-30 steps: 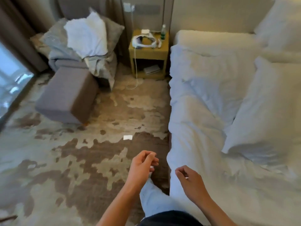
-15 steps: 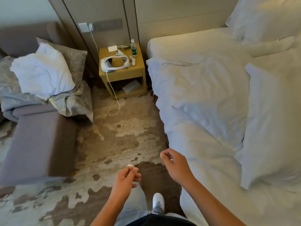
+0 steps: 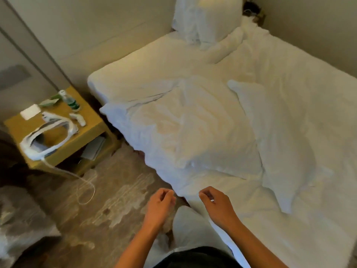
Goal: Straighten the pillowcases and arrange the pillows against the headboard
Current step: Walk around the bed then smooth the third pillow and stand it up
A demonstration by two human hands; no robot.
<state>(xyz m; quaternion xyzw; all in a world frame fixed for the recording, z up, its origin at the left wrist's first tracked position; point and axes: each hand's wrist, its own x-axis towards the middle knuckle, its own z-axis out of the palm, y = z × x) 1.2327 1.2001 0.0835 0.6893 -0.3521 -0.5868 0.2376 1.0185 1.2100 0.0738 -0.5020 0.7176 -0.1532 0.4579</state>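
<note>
On the far left stands a small yellow bedside table [image 3: 90, 130], close beside the bed. A white headset [image 3: 48, 136] lies on top of it, and its thin white cable [image 3: 85, 182] hangs down and loops on the patterned carpet [image 3: 108, 190]. A little bottle with a green label [image 3: 70, 101] and a white card [image 3: 30, 112] sit at the back of the table top.

Low down near the middle is the left hand [image 3: 159, 206], over the carpet by the edge of the bed. Its fingers are curled loosely and hold nothing. Just to the right is the right hand [image 3: 217, 206], over the bed's edge. Its fingers are curled in too, thumb near the fingertips, and it is empty. Neither hand touches a pillow.

Next comes the white bed [image 3: 135, 62]. One wrinkled pillow [image 3: 185, 130] lies flat near the bed's left side, just ahead of the hands. A second pillow [image 3: 280, 144] lies flat right beside it, with their edges touching. Farther back, a third pillow [image 3: 206, 18] stands up against the headboard [image 3: 116, 29].
</note>
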